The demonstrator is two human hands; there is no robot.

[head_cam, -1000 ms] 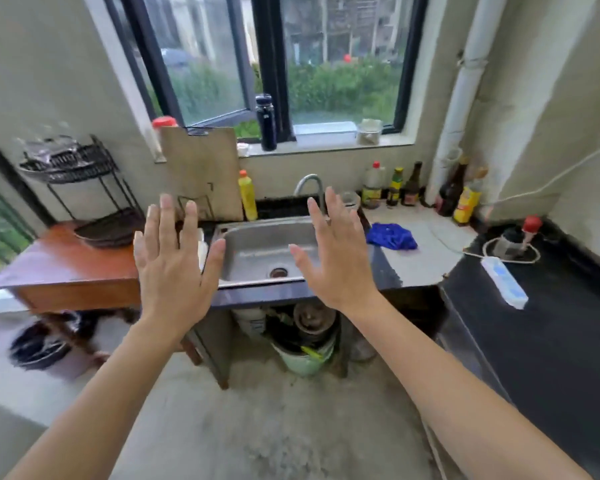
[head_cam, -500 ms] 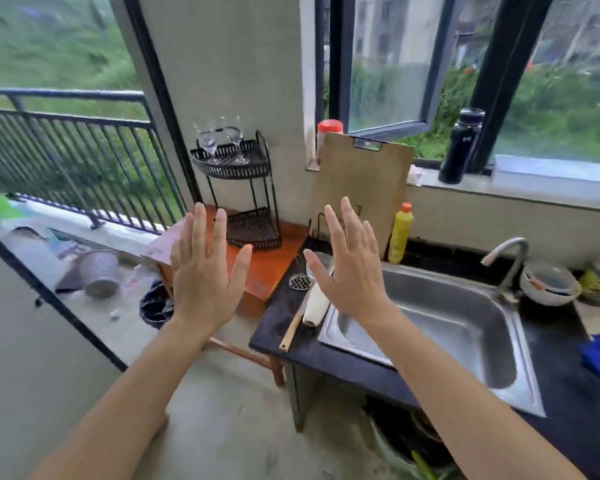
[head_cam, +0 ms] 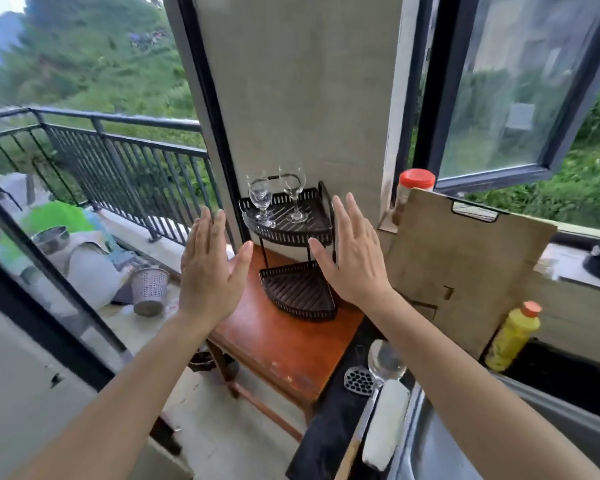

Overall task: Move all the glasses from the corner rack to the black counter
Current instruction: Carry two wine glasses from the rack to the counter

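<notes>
Two stemmed wine glasses stood upright on the top tier of the black corner rack [head_cam: 289, 230]: the left wine glass [head_cam: 260, 199] nearer the rack's left edge, the right wine glass [head_cam: 292, 192] just beside it and slightly farther back, the two not touching as far as you could tell. The rack's lower tier [head_cam: 298, 292] held nothing you could make out. The rack sat at the far end of the reddish wooden table [head_cam: 278, 344], tucked against the grey wall.

Your left hand [head_cam: 210, 268] was raised in front of the rack's left side, palm forward, fingers spread wide and holding nothing. Your right hand [head_cam: 350, 258] was raised at the rack's right side, likewise wide and empty, its fingertips level with the top tier but apart from it. Neither hand touched a glass.

To the right of the wooden table ran the black counter [head_cam: 329, 420], where a clear glass [head_cam: 386, 362] lay near a perforated metal strainer [head_cam: 359, 380] and a white roll [head_cam: 385, 424]. Farther right, a wooden cutting board [head_cam: 465, 271] leaned against the window ledge, with a red-lidded jar [head_cam: 414, 192] behind it and a yellow bottle [head_cam: 513, 336] beside it. On the left, beyond the dark railing [head_cam: 125, 161], a grey perforated basket [head_cam: 149, 291] lay tipped among clutter.
</notes>
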